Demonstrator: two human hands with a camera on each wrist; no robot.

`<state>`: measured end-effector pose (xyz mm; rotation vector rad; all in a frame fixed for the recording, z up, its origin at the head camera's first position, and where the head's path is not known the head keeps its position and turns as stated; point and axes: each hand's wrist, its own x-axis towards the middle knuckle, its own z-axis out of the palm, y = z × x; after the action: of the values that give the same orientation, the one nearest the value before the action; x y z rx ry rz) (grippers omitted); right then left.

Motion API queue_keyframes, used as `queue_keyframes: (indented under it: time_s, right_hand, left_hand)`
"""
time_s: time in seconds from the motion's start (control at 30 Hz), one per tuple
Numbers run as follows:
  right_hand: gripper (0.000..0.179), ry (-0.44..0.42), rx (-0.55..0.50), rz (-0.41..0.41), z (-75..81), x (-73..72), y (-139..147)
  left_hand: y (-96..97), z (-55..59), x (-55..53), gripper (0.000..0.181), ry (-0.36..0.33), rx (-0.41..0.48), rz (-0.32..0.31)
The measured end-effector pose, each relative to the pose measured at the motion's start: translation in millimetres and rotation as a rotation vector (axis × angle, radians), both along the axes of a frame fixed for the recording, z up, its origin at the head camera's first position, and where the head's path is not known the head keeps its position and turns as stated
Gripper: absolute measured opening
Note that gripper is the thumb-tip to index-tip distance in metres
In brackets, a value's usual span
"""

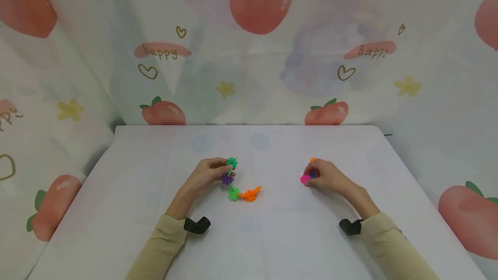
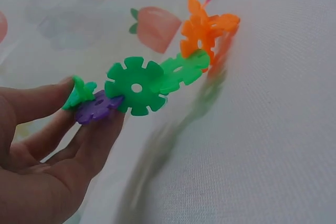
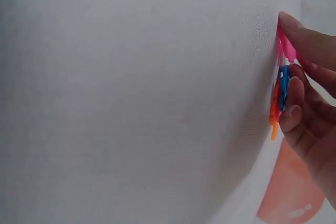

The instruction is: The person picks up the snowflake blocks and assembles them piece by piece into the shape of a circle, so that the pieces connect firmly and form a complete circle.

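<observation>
My left hand holds one end of a chain of notched plastic snowflake discs, thumb on one side and fingers on the other. In the left wrist view the held end has a small green disc and a purple disc. From there the chain runs through a green disc and a light green disc to orange discs. Over on the right, my right hand pinches a pink disc at the tabletop. Its other fingers touch a blue disc, with an orange disc beside it.
A white cloth covers the table. Printed fabric walls rise behind it and at both sides. Black wrist cameras sit at both sleeve cuffs.
</observation>
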<state>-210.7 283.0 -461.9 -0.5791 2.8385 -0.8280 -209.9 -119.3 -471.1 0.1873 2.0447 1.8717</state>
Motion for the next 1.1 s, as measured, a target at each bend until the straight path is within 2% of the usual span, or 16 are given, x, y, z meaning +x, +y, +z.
queue_keyframes:
  time_s: [0.3, 0.5, 0.73, 0.97, 1.1]
  right_hand:
    - [0.020, 0.011, -0.100, -0.016, -6.2, -1.9, -14]
    - [0.013, 0.028, -0.174, -0.012, -5.3, -6.0, -34]
    - [0.014, -0.054, -0.318, -0.017, -2.9, -10.6, -59]
    - [0.017, -0.008, -0.293, 0.008, -1.6, -16.3, -84]
    - [0.020, -0.010, -0.319, 0.004, 2.1, -18.9, -98]
  left_hand:
    - [-0.8, -1.6, -0.6, 0.035, -0.005, 0.028, 0.015]
    - [1.3, -1.4, -0.7, 0.032, -0.031, 0.011, 0.055]
    - [3.2, -1.2, -2.4, 0.030, -0.033, -0.046, 0.107]
    - [3.2, -2.2, -1.4, 0.032, -0.052, -0.023, 0.122]
    - [3.6, -1.6, -1.4, 0.033, -0.057, -0.025, 0.138]
